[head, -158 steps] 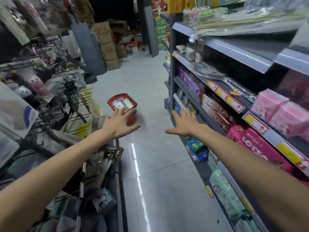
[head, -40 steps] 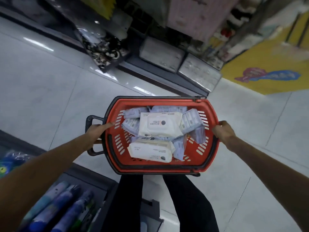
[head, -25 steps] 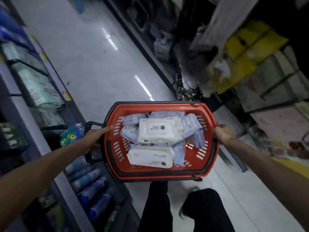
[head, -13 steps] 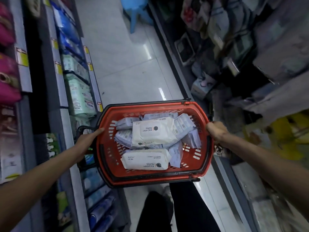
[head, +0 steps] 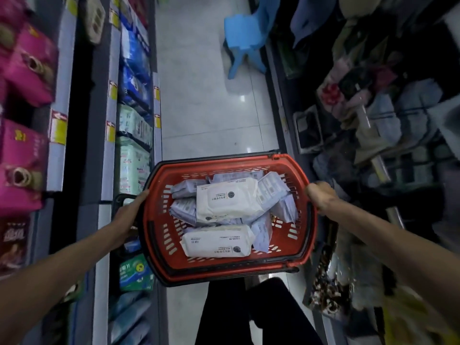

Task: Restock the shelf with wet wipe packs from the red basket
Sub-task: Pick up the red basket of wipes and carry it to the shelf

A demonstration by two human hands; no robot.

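I carry the red basket (head: 159,235) in front of me, above the aisle floor. My left hand (head: 129,215) grips its left end by the black handle. Its right rim is held by my right hand (head: 321,196). Inside lie several wet wipe packs: a large white pack (head: 226,200) on top, another white pack (head: 216,241) nearer to me, and smaller pale lilac packs (head: 271,190) around them. The shelf (head: 107,150) runs along my left, with green and white packs (head: 134,163) on a low tier beside the basket.
Pink tissue packs (head: 22,168) fill the upper left tiers, blue packs (head: 134,58) farther along. A blue plastic chair (head: 245,38) stands in the aisle ahead. Cluttered goods (head: 373,120) line the right side. My dark trouser legs (head: 249,312) show below the basket.
I have turned with the basket held in both hands, so the shelf now lies on my left and the aisle with the blue chair runs ahead. Earlier the basket stood on the floor.
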